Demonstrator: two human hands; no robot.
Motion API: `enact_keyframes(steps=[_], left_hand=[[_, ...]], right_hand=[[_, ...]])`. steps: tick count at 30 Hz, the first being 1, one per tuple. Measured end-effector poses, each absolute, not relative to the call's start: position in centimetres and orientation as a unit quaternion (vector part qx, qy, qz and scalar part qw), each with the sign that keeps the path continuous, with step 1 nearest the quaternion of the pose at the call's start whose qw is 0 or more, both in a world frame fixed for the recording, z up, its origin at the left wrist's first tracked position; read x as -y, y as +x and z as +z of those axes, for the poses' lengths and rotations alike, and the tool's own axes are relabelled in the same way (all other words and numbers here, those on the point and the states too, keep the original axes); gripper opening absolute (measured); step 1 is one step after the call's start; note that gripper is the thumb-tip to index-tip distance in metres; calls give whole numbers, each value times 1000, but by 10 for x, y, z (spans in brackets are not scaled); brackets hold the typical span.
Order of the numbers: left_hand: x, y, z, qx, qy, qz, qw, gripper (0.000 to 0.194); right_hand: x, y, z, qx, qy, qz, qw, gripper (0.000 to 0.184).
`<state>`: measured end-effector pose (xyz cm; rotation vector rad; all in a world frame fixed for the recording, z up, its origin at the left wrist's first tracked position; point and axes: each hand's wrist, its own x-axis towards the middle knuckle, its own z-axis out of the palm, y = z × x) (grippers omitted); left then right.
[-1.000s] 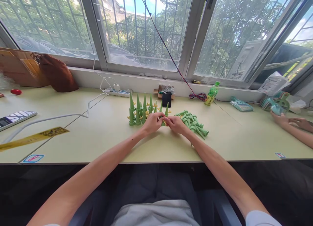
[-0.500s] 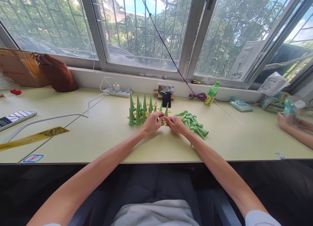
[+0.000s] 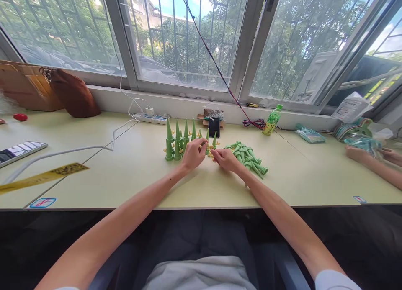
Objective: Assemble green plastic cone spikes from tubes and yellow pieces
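Note:
Green plastic spikes with pointed tops [image 3: 169,133] stand upright in rows on the table, with small yellow tap-like pieces [image 3: 191,133] on their sides. My left hand [image 3: 193,154] is at the right part of these rows, its fingers curled and closed by a spike [image 3: 207,135]; what they hold, if anything, is hidden. Close beside it, my right hand [image 3: 226,159] has thumb and forefinger pinched at a small yellow piece low by the rightmost spike [image 3: 214,138]. To the right lies a loose heap of green spikes [image 3: 246,156].
A black phone [image 3: 214,127] leans behind the rows. Farther back are a green-labelled bottle [image 3: 272,120], a power strip [image 3: 152,119] and a coil of cable [image 3: 254,123]. A white cable [image 3: 78,150] crosses the left side. Another person's hands [image 3: 359,154] handle blue plastic at right.
My left hand has moved slightly left and up, away from my right fingertips. The right hand stays almost still. The other person's hands have shifted left.

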<state>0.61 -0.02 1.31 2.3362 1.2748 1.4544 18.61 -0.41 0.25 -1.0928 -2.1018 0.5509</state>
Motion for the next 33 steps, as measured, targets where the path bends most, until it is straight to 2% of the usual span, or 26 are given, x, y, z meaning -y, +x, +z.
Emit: enact_keyframes(steps=[5,10,14,17,20,21,33], left_hand=[[-2,6,13,-419,744,520,37,17],[1,4,16,-417,698,577,74,47],[2,4,16,-424,692,578,92,57],[-1,3,16,-443,696,559,77,46],[-5,2,15,-464,711,527,45,13],[-6,2,14,-468,715,519,39,8],[-4,2,16,-460,721,516,54,13]], right_hand=[[3,187,1,808,-424,219,345,65],[3,187,0,807,-424,223,344,63],[4,186,1,808,-425,225,341,62],[4,186,2,808,-426,226,338,62],[4,187,2,809,-426,223,337,61],[4,187,2,810,-426,222,337,61],[6,186,4,812,-423,222,336,60]])
